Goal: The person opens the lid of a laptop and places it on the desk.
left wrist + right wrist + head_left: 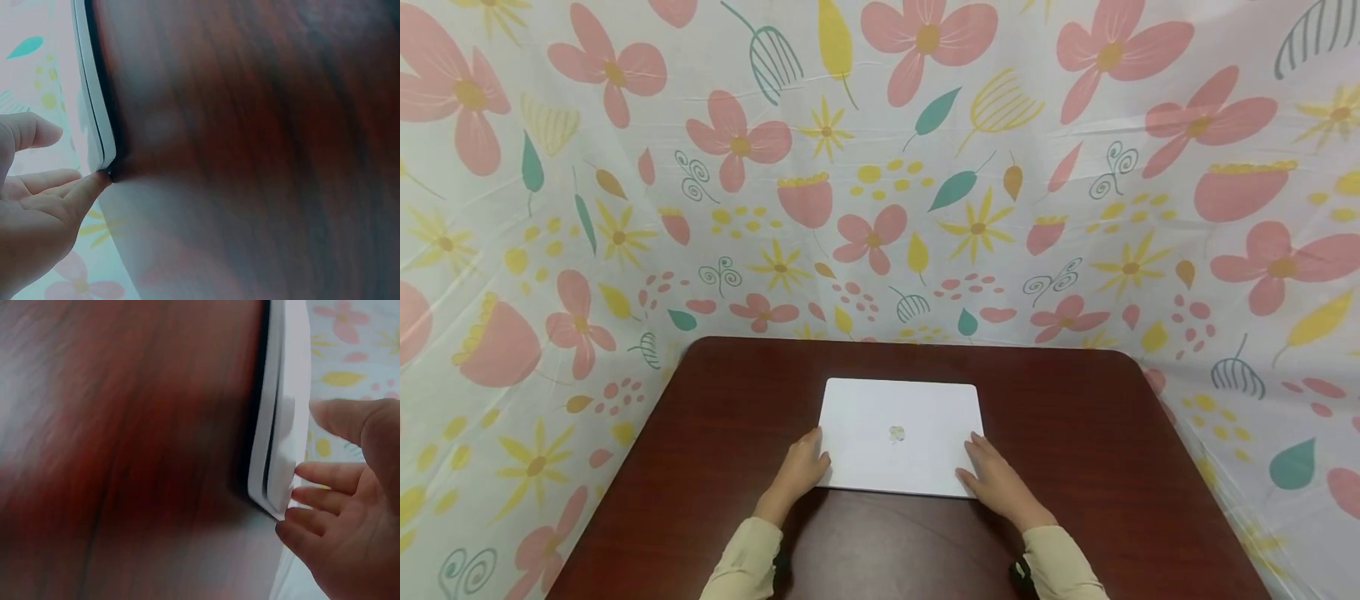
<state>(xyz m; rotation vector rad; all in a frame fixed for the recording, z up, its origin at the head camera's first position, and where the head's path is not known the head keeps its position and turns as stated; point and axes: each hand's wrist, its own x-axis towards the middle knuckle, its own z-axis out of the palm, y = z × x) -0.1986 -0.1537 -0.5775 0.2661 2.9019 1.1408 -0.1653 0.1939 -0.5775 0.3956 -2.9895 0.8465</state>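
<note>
A closed silver-white laptop [895, 404] with a shiny logo lies flat on the dark red-brown table [1090, 433]. The left hand [799, 468] is at its left edge; in the left wrist view this hand's [47, 219] fairly straight fingertips touch the laptop's side [94, 112] near a corner, the thumb held apart from them. At the right edge is the right hand [1000, 483]. Its fingers [328, 500] touch or nearly touch the laptop's side [272, 450] in the right wrist view, with the thumb spread away from them.
A white cloth [880, 125] printed with pink, yellow and green flowers and leaves hangs behind the table and along both sides. The table's rounded back corners show in the head view. Light sleeves cover both forearms.
</note>
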